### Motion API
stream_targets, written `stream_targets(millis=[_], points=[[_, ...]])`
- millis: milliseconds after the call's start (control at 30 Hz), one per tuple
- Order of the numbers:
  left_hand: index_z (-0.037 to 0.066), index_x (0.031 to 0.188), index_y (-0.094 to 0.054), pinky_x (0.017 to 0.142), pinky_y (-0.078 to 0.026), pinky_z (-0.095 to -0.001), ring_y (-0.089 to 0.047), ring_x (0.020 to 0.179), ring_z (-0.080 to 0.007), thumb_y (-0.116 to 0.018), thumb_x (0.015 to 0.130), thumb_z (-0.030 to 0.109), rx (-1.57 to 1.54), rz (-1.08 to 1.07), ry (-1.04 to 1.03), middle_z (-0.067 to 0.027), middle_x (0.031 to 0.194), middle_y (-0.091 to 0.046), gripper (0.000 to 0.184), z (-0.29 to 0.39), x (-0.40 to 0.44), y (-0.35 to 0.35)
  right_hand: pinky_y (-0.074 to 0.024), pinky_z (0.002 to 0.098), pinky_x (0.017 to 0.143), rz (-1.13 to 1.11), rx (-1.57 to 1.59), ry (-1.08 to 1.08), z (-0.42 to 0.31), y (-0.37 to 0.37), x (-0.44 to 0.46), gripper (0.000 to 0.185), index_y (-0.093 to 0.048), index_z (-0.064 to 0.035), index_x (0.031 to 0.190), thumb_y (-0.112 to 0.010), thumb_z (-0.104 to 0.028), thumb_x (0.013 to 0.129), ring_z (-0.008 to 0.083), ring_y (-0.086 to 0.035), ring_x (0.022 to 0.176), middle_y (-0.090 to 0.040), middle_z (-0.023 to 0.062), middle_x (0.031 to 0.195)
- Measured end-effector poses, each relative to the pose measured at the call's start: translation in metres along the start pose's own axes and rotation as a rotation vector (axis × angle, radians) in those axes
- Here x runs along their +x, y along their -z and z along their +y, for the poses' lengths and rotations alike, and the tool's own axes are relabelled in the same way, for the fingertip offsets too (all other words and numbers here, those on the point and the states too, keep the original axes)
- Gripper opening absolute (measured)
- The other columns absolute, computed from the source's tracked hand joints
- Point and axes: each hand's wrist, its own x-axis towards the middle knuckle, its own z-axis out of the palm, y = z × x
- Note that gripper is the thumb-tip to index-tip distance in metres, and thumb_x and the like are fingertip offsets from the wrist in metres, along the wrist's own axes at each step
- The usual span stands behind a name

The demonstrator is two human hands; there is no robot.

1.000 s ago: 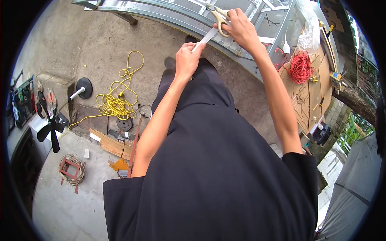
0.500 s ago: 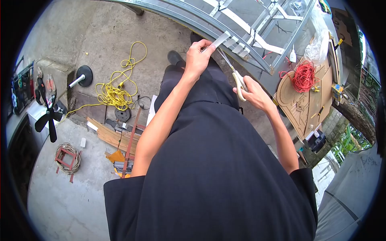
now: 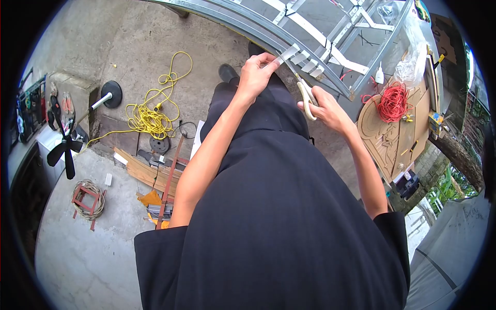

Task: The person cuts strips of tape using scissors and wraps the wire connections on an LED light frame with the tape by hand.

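Note:
My left hand pinches a whitish translucent strip that points up and to the right. In my right hand are scissors with cream handles. Their blades reach up and left to the strip, near my left fingertips; whether they touch it I cannot tell. Several short pale pieces hang along the edge of a grey metal frame, just beyond the strip.
Red cord and a clear plastic bag lie at the right by carved brown boards. A yellow cable, wooden strips and a black fan are at the left.
My right hand has come down from the frame, and the scissors now point up toward the strip. My left hand has moved slightly right and turned the strip's end outward.

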Motion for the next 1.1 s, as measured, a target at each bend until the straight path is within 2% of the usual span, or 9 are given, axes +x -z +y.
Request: stream_targets(millis=[133, 400, 433, 500, 600, 733, 867, 1000, 1100], points=[[0.0, 0.097, -0.069, 0.074, -0.046, -0.0308, -0.058, 0.081, -0.0172, -0.068, 0.085, 0.023, -0.056, -0.003, 0.004, -0.0097, 0.089, -0.061, 0.026, -0.001, 0.001, 0.001, -0.0377, 0.0365, 0.068, 0.002, -0.034, 0.031, 0.005, 0.001, 0.003, 0.053, -0.042, 0.0021, 0.084, -0.066, -0.045, 0.087, 0.0227, -0.04, 0.073, -0.04, 0.0124, 0.078], [-0.001, 0.097, -0.069, 0.068, -0.045, -0.0273, -0.057, 0.073, -0.011, -0.067, 0.085, 0.02, -0.06, -0.023, 0.024, -0.005, 0.076, -0.063, 0.024, -0.006, -0.002, 0.005, -0.0391, 0.0366, 0.066, -0.11, -0.034, -0.051, 0.004, 0.005, 0.007, 0.049, -0.045, 0.0027, 0.084, -0.068, -0.04, 0.087, 0.0228, -0.044, 0.072, -0.045, 0.0136, 0.077], [-0.001, 0.097, -0.069, 0.068, -0.045, -0.0273, -0.057, 0.073, -0.011, -0.067, 0.085, 0.02, -0.058, -0.024, 0.021, -0.005, 0.076, -0.063, 0.024, -0.003, -0.005, 0.008, -0.0413, 0.0405, 0.07, -0.095, -0.051, 0.021, 0.005, 0.002, 0.005, 0.055, -0.043, 0.0034, 0.081, -0.066, -0.046, 0.087, 0.0299, -0.049, 0.075, -0.048, 0.0173, 0.081], [0.0, 0.103, -0.068, 0.067, -0.047, -0.0271, -0.058, 0.076, -0.0096, -0.064, 0.09, 0.017, -0.031, -0.101, 0.165, -0.0031, 0.087, -0.066, 0.021, 0.001, -0.013, 0.018, -0.0414, 0.0404, 0.072, -0.099, -0.047, 0.006, 0.009, -0.007, 0.003, 0.056, -0.042, 0.003, 0.082, -0.065, -0.047, 0.087, 0.0297, -0.049, 0.076, -0.048, 0.0171, 0.082], [0.003, 0.106, -0.067, 0.063, -0.047, -0.0253, -0.057, 0.074, -0.0085, -0.065, 0.09, 0.016, -0.022, -0.073, 0.085, -0.0019, 0.085, -0.065, 0.021, -0.019, -0.017, 0.028, -0.0414, 0.0398, 0.076, -0.112, -0.033, -0.026, 0.009, -0.012, -0.004, 0.059, -0.039, 0.0017, 0.086, -0.063, -0.052, 0.088, 0.0297, -0.048, 0.078, -0.048, 0.0171, 0.086], [0.005, 0.116, -0.066, 0.069, -0.048, -0.0243, -0.058, 0.086, -0.0086, -0.066, 0.091, 0.016, -0.171, -0.097, 0.056, -0.0055, 0.099, -0.064, 0.027, -0.02, -0.036, 0.043, -0.0413, 0.0384, 0.077, -0.078, -0.004, -0.068, 0.007, -0.016, -0.018, 0.061, -0.035, 0.0004, 0.086, -0.062, -0.055, 0.087, 0.0272, -0.045, 0.078, -0.044, 0.0155, 0.085], [0.007, 0.139, -0.044, 0.079, -0.049, -0.0278, -0.06, 0.096, -0.0137, -0.064, 0.09, 0.014, -0.315, -0.124, 0.074, -0.01, 0.109, -0.064, 0.053, -0.028, -0.045, 0.05, -0.0407, 0.0368, 0.077, -0.109, 0.038, -0.095, 0.021, -0.031, -0.042, 0.061, -0.035, -0.0003, 0.086, -0.062, -0.055, 0.086, 0.0235, -0.043, 0.079, -0.042, 0.0132, 0.085], [0.004, 0.128, -0.039, 0.086, -0.054, -0.0362, -0.063, 0.101, -0.0242, -0.06, 0.085, 0.007, -0.655, -0.346, 0.084, -0.0182, 0.112, -0.062, 0.048, -0.028, -0.046, 0.057, -0.0386, 0.0343, 0.072, -0.036, 0.238, -0.315, 0.066, -0.072, -0.091, 0.059, -0.034, -0.0017, 0.083, -0.063, -0.054, 0.087, 0.0197, -0.039, 0.078, -0.038, 0.009, 0.083], [0.004, 0.124, -0.039, 0.081, -0.055, -0.0365, -0.064, 0.096, -0.0245, -0.062, 0.082, 0.006, -0.586, -0.378, 0.029, -0.0162, 0.103, -0.063, 0.048, -0.016, -0.051, 0.044, -0.0377, 0.0317, 0.065, 0.061, 0.42, -0.435, 0.108, -0.105, -0.122, 0.055, -0.035, -0.0052, 0.081, -0.062, -0.053, 0.088, 0.0161, -0.037, 0.072, -0.038, 0.0045, 0.079]])
